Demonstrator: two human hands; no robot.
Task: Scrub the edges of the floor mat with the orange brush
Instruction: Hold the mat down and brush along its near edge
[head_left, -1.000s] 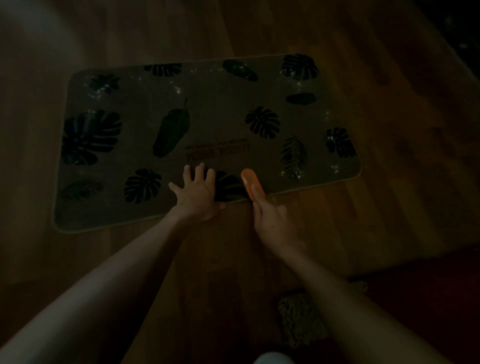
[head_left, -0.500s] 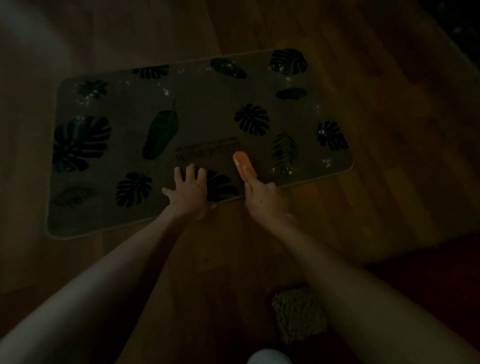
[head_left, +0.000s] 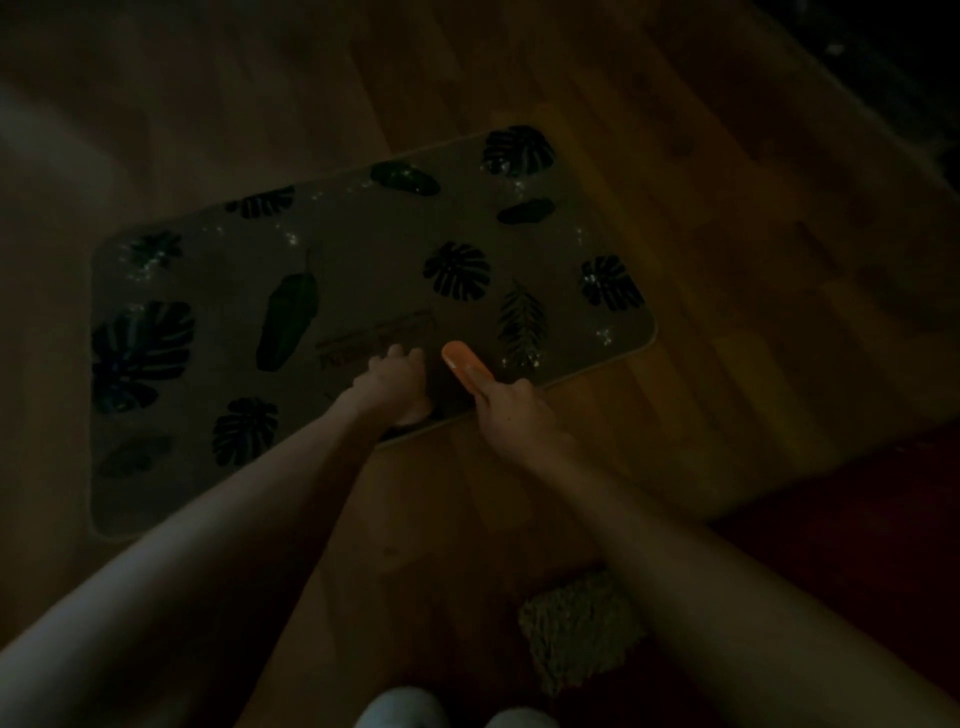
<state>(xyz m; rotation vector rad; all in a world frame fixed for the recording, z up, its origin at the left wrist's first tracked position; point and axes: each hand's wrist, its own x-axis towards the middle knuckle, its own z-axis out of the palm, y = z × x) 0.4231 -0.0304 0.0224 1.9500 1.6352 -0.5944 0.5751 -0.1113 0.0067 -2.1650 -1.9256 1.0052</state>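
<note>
The room is very dim. A pale floor mat (head_left: 363, 260) printed with dark leaves lies on the wooden floor, with wet glints on it. My right hand (head_left: 511, 410) grips the orange brush (head_left: 465, 366), whose head rests on the mat just inside its near edge. My left hand (head_left: 392, 384) presses flat on the mat beside the brush, fingers spread, close to the same edge. Part of the near edge is hidden under my left arm.
A small rough woven pad (head_left: 576, 629) lies on the floor near my right arm. A dark red rug (head_left: 857, 509) covers the lower right. Two pale shapes (head_left: 400, 709) show at the bottom edge. Wooden floor (head_left: 727, 260) surrounds the mat.
The view has tilted, so the mat now looks slanted. My right hand has pushed the brush further onto the mat from its near edge. My left hand stays pressed on the mat.
</note>
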